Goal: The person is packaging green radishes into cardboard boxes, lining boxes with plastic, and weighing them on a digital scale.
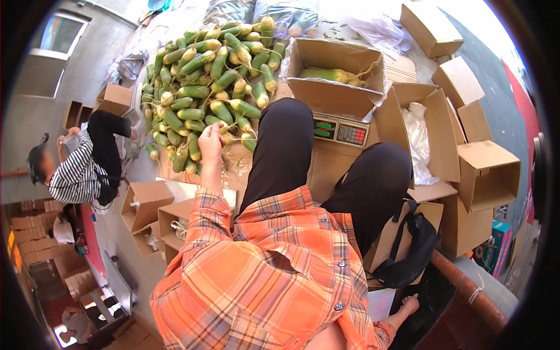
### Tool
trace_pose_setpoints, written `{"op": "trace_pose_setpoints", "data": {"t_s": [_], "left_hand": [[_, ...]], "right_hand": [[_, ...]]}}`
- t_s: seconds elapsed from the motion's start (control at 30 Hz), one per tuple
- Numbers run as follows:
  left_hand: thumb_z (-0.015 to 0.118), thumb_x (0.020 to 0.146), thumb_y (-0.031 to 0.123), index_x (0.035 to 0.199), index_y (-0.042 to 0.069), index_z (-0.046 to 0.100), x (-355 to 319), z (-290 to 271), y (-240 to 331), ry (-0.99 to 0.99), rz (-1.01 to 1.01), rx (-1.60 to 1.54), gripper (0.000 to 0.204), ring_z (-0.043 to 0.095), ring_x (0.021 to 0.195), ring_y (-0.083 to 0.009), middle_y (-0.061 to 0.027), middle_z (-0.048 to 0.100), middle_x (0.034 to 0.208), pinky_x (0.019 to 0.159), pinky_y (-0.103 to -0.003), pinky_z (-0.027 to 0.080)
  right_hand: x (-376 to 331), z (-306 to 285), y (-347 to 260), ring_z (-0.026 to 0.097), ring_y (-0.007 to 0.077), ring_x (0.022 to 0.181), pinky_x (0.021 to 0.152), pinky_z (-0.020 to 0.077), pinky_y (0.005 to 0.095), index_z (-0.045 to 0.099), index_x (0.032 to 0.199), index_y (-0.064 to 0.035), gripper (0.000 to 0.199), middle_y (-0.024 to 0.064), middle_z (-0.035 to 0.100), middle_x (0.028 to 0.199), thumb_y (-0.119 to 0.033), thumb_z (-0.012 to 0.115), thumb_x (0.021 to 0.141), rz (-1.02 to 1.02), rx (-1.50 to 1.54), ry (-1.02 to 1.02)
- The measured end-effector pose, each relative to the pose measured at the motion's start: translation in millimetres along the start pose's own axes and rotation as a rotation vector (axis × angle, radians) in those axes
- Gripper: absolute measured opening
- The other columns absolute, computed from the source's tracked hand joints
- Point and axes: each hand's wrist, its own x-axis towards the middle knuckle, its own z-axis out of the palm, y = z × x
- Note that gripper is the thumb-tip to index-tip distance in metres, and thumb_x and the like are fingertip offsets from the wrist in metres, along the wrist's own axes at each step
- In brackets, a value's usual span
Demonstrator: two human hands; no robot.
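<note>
A large heap of green radishes (192, 92) with pale root ends lies in front of me on the left. At its near right edge is my left hand (211, 140), its fingers drawn together by the radish roots. What those fingers pinch, if anything, is too small to make out. Far back at the lower right, my right hand (410, 304) hangs curled closed over a dark area, with nothing showing in it. Beyond my knees, an open cardboard box (335, 96) with a green radish (326, 74) inside stands on a digital scale (341, 129).
To the right stand several open cardboard boxes (489, 175), one holding clear plastic bags (419, 143). A black bag (408, 251) lies beside my right knee. Filled plastic sacks (286, 16) stand behind the heap. Another person in stripes (79, 166) sits at the left.
</note>
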Motion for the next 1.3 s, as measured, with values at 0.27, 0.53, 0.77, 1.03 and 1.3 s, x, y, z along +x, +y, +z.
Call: {"op": "trace_pose_setpoints", "data": {"t_s": [0.27, 0.53, 0.77, 1.03, 1.3], "left_hand": [[0.053, 0.089, 0.030, 0.063, 0.002, 0.057, -0.7, -13.0, -97.1, -0.038, -0.399, 0.158, 0.039, 0.048, 0.043, -0.0113, -0.0038, 0.051, 0.054, 0.041, -0.025, 0.038], [0.054, 0.085, 0.017, 0.117, 0.008, 0.057, 1.8, -8.1, -141.5, -0.249, -0.714, 0.390, 0.034, 0.058, 0.069, -0.0120, -0.0044, 0.061, 0.092, 0.051, -0.025, 0.046], [0.053, 0.088, 0.016, 0.111, 0.005, 0.060, 51.3, 11.2, -159.7, -0.315, -0.517, 0.305, 0.027, 0.057, 0.062, -0.0102, -0.0036, 0.061, 0.084, 0.052, -0.023, 0.047], [0.052, 0.092, 0.021, 0.100, 0.004, 0.052, 197.7, 55.2, -142.1, 0.012, -0.523, -0.193, 0.020, 0.046, 0.051, -0.0107, -0.0033, 0.052, 0.072, 0.048, -0.027, 0.045], [0.053, 0.092, 0.028, 0.080, 0.010, 0.046, 259.0, 37.4, -188.3, 0.208, -0.881, -0.399, 0.023, 0.034, 0.042, -0.0119, 0.0009, 0.038, 0.055, 0.039, -0.029, 0.033]], "right_hand": [[-145.5, -12.1, -202.6, 0.037, 0.0100, 0.039, 0.037, 0.0273, 0.0238, 0.044, 0.059, -0.0087, 0.044, -0.0008, 0.035, 0.048, -0.037, 0.049, 0.092, -0.561, -0.029, 0.017], [-281.3, 35.9, -434.4, 0.048, 0.0057, 0.071, 0.060, 0.0407, 0.0191, 0.056, 0.118, -0.0040, 0.028, -0.0008, 0.055, 0.086, -0.008, 0.052, 0.091, -1.122, -0.024, -0.258], [-360.6, 160.6, -580.3, 0.055, 0.0112, 0.083, 0.075, 0.0450, 0.0241, 0.056, 0.118, -0.0034, 0.028, 0.0054, 0.060, 0.097, -0.010, 0.053, 0.091, -1.401, -0.023, -0.455], [-364.3, 241.2, -608.1, 0.051, 0.0165, 0.105, 0.086, 0.0440, 0.0314, 0.046, 0.130, -0.0063, 0.044, 0.0100, 0.048, 0.127, -0.017, 0.057, 0.089, -1.433, -0.252, -0.256], [-350.5, 252.5, -625.2, 0.054, 0.0111, 0.098, 0.069, 0.0430, 0.0228, 0.040, 0.136, -0.0083, 0.054, 0.0050, 0.058, 0.113, -0.030, 0.057, 0.089, -0.937, -0.164, -0.578]]}}
